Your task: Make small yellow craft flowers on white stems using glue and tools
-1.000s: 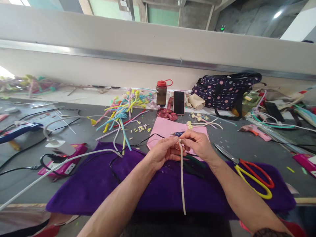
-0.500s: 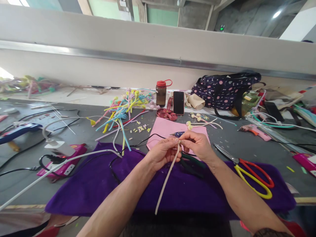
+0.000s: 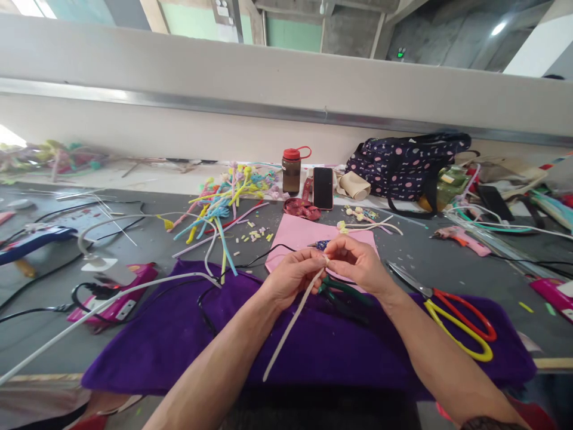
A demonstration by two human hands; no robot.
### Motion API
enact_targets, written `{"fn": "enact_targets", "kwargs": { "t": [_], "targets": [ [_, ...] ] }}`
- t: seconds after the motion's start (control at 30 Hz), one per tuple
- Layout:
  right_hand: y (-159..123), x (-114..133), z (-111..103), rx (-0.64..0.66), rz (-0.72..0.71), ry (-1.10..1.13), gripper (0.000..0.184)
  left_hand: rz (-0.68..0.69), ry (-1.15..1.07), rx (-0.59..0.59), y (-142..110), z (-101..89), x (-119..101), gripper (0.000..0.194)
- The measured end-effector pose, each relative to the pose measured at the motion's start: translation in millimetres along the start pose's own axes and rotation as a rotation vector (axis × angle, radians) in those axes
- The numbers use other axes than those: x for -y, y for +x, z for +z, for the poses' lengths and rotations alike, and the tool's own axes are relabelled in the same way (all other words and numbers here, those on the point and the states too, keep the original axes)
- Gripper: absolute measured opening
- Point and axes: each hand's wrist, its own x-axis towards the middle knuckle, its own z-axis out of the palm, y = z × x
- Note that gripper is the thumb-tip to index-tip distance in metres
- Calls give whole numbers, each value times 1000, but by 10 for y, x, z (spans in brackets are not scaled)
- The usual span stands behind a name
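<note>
A cream pipe cleaner [image 3: 293, 325] hangs from my fingertips, its free end slanting down to the left over the purple cloth [image 3: 179, 340]. My left hand [image 3: 295, 275] pinches it near its upper end. Fingertips of my right hand [image 3: 358, 263] close on the same end, touching the left ones; the exact shape there is hidden. Beneath the hands lies a pair of dark green-handled pliers [image 3: 344, 295], partly covered. Behind them a pink sheet [image 3: 295, 233] lies flat, with a dark blue patterned pen-like tool [image 3: 320, 244] on it.
Red-and-yellow scissors [image 3: 461, 316] lie to the right, near a pink glue gun [image 3: 463, 239]. Coloured pipe cleaners [image 3: 219, 206] are heaped at back left. A bottle [image 3: 292, 173], a phone [image 3: 323, 188] and a patterned bag [image 3: 403, 167] stand behind. Cables and a magenta power strip [image 3: 119, 298] sit left.
The free end of the pipe cleaner has swung left and slightly up. Both hands remain together at its upper end, with small finger shifts.
</note>
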Motion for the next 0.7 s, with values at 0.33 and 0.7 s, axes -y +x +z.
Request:
{"fn": "enact_targets", "kwargs": {
  "t": [0.33, 0.7],
  "targets": [
    [-15, 49, -59, 135, 5, -39, 12, 1, 69, 15, -14, 32, -20, 16],
    [-11, -38, -108, 174, 53, 30, 14, -14, 148, 53, -34, 4, -26, 22]
  ]
}}
